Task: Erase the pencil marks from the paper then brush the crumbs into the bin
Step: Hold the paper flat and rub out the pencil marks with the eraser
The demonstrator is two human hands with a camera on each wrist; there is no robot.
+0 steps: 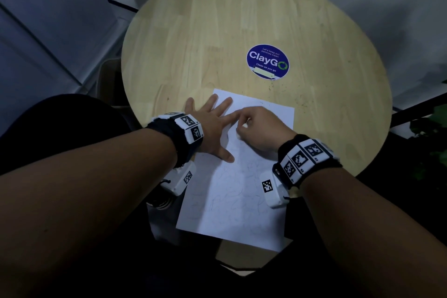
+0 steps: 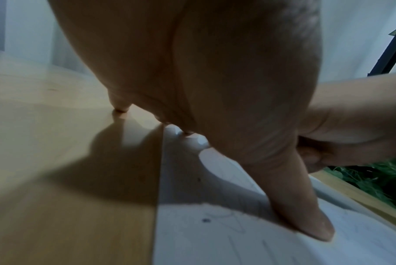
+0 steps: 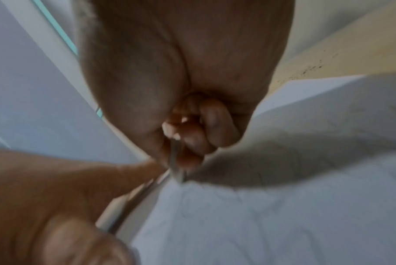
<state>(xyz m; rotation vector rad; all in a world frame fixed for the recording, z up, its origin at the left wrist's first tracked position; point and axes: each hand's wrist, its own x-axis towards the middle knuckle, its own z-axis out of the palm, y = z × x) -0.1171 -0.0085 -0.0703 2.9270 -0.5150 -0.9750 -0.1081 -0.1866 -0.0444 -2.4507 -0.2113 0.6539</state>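
Head view, nearest first: one white rectangular sheet of paper lies flat on the round pale wooden table, its near edge hanging over the table's rim. Faint pencil scribbles cover its near and middle part. Two bare forearms reach in, each with a black band of white marker blocks. The left hand is spread wide, flat on the sheet's left edge, thumb on the paper, the outer fingers on bare wood. Just beside it, touching its forefinger, the right hand is curled, pinching a small white eraser down onto the far half of the paper; the right wrist view is too blurred to show its shape. Farther off, one round blue sticker reading "ClayGo" sits on the wood, dark specks scattered near it.
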